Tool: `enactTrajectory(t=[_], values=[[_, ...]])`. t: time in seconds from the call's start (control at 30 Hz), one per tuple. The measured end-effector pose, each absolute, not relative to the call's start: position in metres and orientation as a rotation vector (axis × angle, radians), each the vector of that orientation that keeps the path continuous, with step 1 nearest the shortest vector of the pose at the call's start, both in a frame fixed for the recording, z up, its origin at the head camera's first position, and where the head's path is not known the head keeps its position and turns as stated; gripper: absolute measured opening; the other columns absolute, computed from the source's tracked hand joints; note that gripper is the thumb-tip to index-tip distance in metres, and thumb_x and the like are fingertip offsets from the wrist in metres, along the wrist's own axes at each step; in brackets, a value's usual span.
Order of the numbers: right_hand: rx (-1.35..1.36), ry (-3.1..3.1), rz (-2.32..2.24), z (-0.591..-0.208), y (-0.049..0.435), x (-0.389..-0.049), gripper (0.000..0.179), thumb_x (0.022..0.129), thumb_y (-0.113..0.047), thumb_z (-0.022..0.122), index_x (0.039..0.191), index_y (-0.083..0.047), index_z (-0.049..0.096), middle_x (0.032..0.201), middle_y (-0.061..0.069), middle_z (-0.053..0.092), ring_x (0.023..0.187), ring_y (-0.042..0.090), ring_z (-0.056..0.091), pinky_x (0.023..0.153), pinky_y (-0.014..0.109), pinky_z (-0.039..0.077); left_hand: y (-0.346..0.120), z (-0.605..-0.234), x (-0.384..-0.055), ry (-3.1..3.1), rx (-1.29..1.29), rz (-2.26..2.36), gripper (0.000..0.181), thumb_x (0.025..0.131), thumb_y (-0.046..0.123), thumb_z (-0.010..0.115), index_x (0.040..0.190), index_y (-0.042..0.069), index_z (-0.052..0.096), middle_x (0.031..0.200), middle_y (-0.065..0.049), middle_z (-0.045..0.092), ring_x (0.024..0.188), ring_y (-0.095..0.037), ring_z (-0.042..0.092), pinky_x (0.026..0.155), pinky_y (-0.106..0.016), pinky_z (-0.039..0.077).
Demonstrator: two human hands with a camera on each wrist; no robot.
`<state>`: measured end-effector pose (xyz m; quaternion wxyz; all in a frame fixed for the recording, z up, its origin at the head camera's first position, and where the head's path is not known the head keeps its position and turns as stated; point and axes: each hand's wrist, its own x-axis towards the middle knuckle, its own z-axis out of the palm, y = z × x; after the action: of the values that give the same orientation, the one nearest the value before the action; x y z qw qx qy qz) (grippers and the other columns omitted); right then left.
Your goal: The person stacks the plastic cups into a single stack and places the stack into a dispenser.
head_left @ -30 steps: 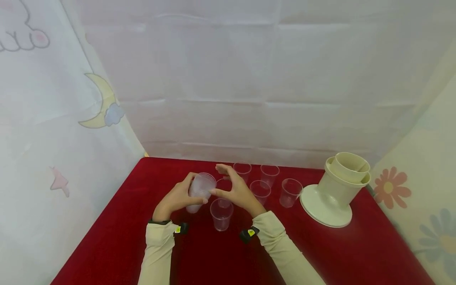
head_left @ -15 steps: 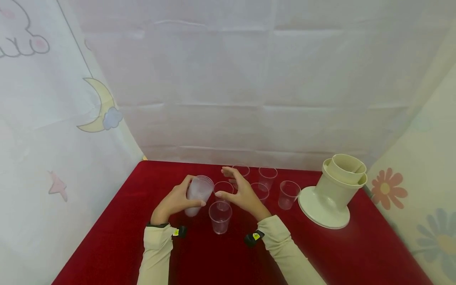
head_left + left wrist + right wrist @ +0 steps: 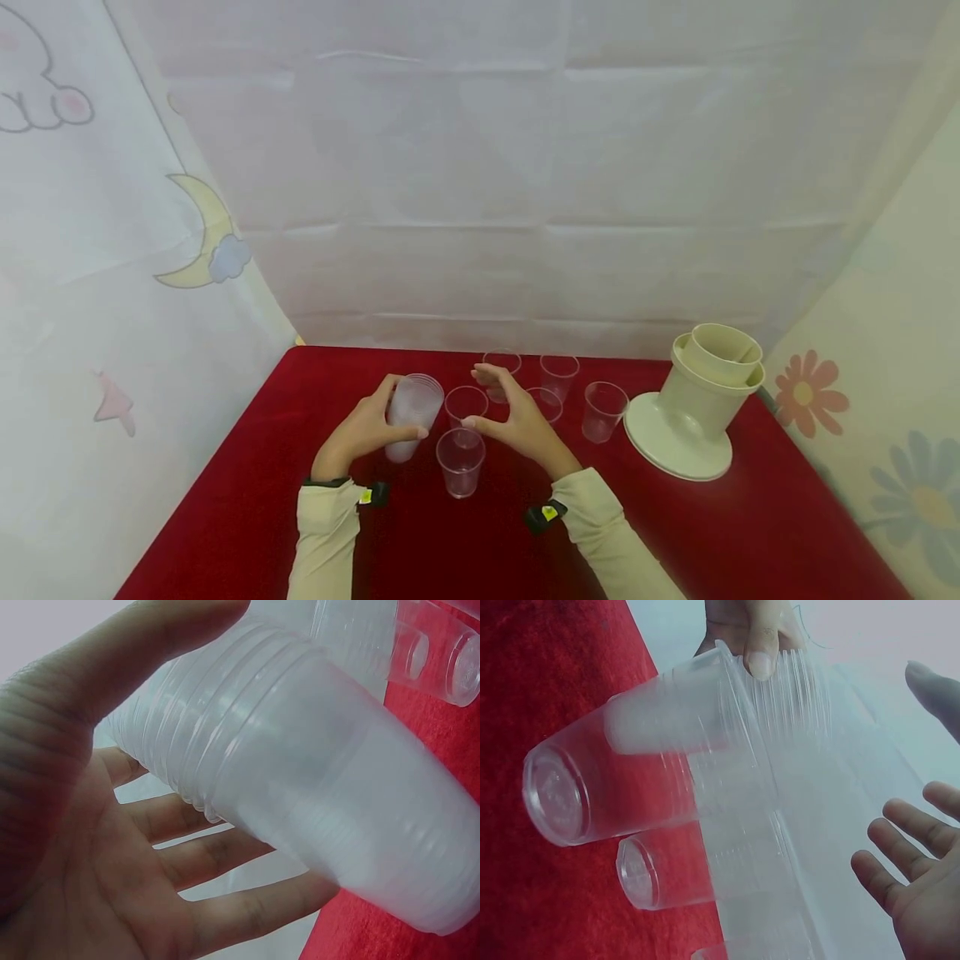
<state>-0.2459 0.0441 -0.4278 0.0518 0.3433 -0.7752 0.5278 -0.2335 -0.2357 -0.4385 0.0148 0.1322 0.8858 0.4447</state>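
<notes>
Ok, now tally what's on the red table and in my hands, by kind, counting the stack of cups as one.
Single clear cups: 6
Stack of cups, held in your left hand: 1
Cream plastic piece with a round base: 1
Total: 8

A small screened-off nook is shown, enclosed like a booth; whether it is housed in a home, a shop or a studio cannot be told. The counter is covered in velvety red cloth. Behind it, a creased pale sheet is hung. To its left, a white sheet is printed with a yellow moon, a blue cloud and a pink star, as in nursery decoration. To its right, a panel is patterned with red and blue flowers.
</notes>
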Motion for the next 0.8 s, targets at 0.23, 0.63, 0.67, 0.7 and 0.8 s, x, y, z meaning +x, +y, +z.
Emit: enactTrajectory(t=[0.23,0.63,0.67,0.7,0.8], values=[[1.046,-2.319,1.613,-0.441,0.056,-0.245,0.078,0.083,-0.021,0.082,0.149,-0.015,0.039,0.145,0.01,0.051,0.134,0.027,0.048,0.107,0.052,0.041,-0.236,-0.438,-0.233,2.762,0.412,1.373,0.082,0.075,0.039,0.085,0.14,0.017,0.039,0.121,-0.01,0.06,0.1,-0.025,0.061,0.079,-0.045,0.057],[1.083,-2.326,1.639,-0.449,0.067,-0.234,0.077,0.085,-0.027,0.08,0.149,-0.023,0.038,0.142,0.004,0.053,0.132,0.021,0.05,0.106,0.039,0.044,-0.237,-0.438,-0.232,2.751,0.41,1.376,0.083,0.075,0.038,0.085,0.139,0.016,0.038,0.122,-0.011,0.059,0.1,-0.027,0.06,0.08,-0.046,0.057],[1.09,-2.324,1.648,-0.449,0.068,-0.233,0.076,0.085,-0.026,0.08,0.148,-0.024,0.039,0.142,0.003,0.053,0.132,0.021,0.05,0.106,0.039,0.044,-0.237,-0.438,-0.231,2.748,0.41,1.379,0.083,0.075,0.038,0.085,0.139,0.015,0.038,0.122,-0.012,0.059,0.101,-0.028,0.06,0.08,-0.046,0.057],[1.1,-2.32,1.655,-0.449,0.068,-0.232,0.076,0.085,-0.025,0.08,0.148,-0.023,0.039,0.142,0.003,0.054,0.132,0.021,0.05,0.106,0.04,0.044,-0.237,-0.438,-0.231,2.747,0.41,1.382,0.083,0.075,0.038,0.085,0.139,0.015,0.038,0.122,-0.012,0.059,0.101,-0.028,0.06,0.08,-0.047,0.057],[1.121,-2.309,1.673,-0.451,0.069,-0.23,0.075,0.085,-0.021,0.08,0.148,-0.022,0.039,0.141,0.001,0.053,0.132,0.022,0.05,0.106,0.042,0.045,-0.237,-0.437,-0.231,2.744,0.406,1.387,0.084,0.074,0.038,0.085,0.14,0.015,0.038,0.122,-0.012,0.059,0.1,-0.028,0.06,0.08,-0.047,0.057]])
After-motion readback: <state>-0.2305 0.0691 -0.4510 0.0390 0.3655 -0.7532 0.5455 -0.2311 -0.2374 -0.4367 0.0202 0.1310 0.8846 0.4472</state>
